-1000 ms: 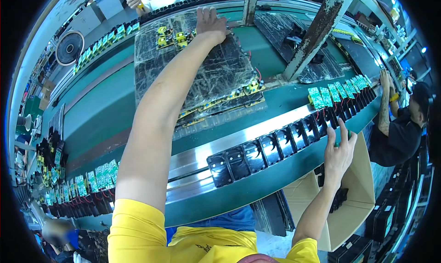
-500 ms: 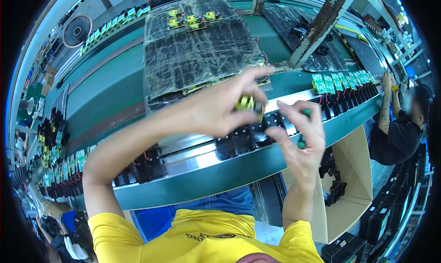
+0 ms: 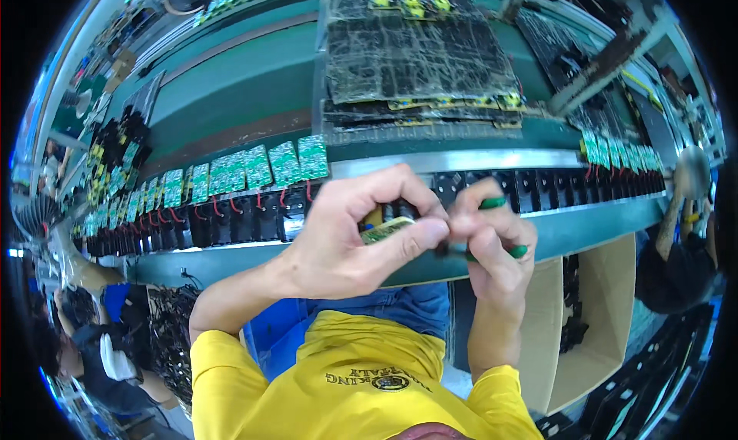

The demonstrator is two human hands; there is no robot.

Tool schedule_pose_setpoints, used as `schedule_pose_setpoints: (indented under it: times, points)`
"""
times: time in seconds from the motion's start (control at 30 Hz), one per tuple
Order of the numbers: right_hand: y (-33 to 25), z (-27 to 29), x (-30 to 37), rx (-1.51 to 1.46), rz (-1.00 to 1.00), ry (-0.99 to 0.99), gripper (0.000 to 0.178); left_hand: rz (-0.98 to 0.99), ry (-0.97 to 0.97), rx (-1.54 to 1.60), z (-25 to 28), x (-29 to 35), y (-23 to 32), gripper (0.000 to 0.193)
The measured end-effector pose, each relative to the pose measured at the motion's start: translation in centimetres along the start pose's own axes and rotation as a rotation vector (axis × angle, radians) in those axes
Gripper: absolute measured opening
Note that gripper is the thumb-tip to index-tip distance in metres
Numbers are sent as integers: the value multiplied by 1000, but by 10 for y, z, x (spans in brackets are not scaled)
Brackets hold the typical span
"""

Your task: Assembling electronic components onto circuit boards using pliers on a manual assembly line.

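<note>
My left hand (image 3: 350,236) is closed around a small circuit board (image 3: 387,229) that carries yellow and dark components. The board is tilted, and my fingers hide much of it. Close against it, my right hand (image 3: 500,244) grips pliers with green handles (image 3: 493,203); their jaws are blurred and partly covered. The fingertips of both hands meet at the board's right end, in front of the row of black cases (image 3: 538,190) on the metal rail. To the left, several green circuit boards (image 3: 250,168) stand above more black cases, joined by red wires.
A stack of dark sheets (image 3: 415,59) bears yellow-topped boards (image 3: 415,8) beyond the rail. A cardboard box (image 3: 607,325) with black parts stands low on the right. A metal post (image 3: 607,67) slants over the bench. Another person (image 3: 676,263) works at the far right.
My left hand has drawn the board back toward my body and turned it. Both hands, apart before, now meet at it. The whole view has shifted, showing more of the left row.
</note>
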State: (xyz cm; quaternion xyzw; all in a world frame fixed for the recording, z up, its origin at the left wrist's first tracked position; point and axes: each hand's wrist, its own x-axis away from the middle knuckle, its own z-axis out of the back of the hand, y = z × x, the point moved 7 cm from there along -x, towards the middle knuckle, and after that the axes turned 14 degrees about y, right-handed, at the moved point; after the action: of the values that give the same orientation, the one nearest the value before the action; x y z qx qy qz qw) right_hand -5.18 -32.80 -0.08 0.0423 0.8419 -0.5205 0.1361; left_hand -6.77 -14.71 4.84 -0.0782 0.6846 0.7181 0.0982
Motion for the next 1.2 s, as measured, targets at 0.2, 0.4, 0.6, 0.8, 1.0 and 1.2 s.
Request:
schedule_pose_setpoints:
  times: [0.2,0.4,0.6,0.8,1.0,1.2]
  points:
    - [-16,21,-7,927,416,115,20,-54,-61,-360,7,-35,-16,8]
    - [6,38,6,1402,520,68,23,-18,-116,-633,-8,-57,-67,13]
    - [11,39,9,1429,516,70,24,-46,-98,-668,-18,-64,-82,13]
    - [14,41,9,1396,510,100,24,-89,-100,-706,-23,-67,-87,13]
    - [17,43,10,1371,486,103,25,-106,-119,-752,-24,-68,-91,14]
    - [18,46,9,1363,459,107,26,-82,-136,-715,-25,-71,-83,15]
